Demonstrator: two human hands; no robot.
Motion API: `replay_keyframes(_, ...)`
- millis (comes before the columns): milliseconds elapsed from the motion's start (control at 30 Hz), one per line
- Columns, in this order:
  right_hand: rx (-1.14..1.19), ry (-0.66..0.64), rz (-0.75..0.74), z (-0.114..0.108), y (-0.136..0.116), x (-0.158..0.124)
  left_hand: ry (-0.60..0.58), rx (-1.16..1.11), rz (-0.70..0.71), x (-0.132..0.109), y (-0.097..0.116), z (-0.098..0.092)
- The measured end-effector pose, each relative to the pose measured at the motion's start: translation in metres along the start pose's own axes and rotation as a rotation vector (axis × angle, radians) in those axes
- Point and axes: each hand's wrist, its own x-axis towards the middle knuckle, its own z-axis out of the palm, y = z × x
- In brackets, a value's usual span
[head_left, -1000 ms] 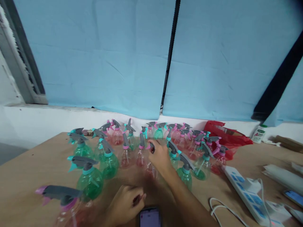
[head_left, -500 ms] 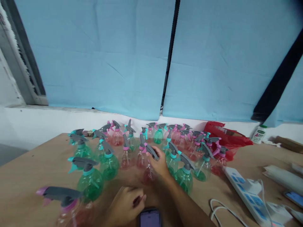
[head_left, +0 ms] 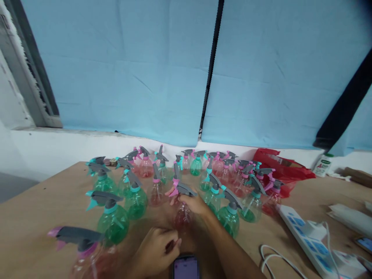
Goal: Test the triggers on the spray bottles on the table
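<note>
My right hand (head_left: pixel 194 204) is closed around the neck of a pink spray bottle (head_left: pixel 181 217) with a grey trigger head (head_left: pixel 183 189), standing on the wooden table (head_left: pixel 43 217) in front of a crowd of several green and pink spray bottles (head_left: pixel 215 174). My left hand (head_left: pixel 155 252) rests low near the front edge with its fingers curled; what is in them I cannot make out. A phone (head_left: pixel 186 268) with a lit screen lies just right of the left hand.
A large green bottle (head_left: pixel 112 219) and a pink one (head_left: pixel 84 252) stand at the near left. A red plastic bag (head_left: pixel 283 170) lies behind the bottles. A white power strip (head_left: pixel 305 234) with cables, white packets and a small white bottle (head_left: pixel 322 166) are at the right.
My right hand has drawn the pink spray bottle out of the group toward me, its trigger head now pointing left. My left hand has stayed put.
</note>
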Motion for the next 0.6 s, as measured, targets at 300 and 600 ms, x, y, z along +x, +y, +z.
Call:
replay_keyframes(300, 0.096, 0.179, 0.087, 0.006, 0.004, -0.003, -0.008, 0.003, -0.013, -0.001, -0.002, 0.002)
replay_keyframes(600, 0.067, 0.111, 0.055, 0.006, -0.004, -0.003, 0.007, 0.033, 0.003, 0.003, 0.003, -0.004)
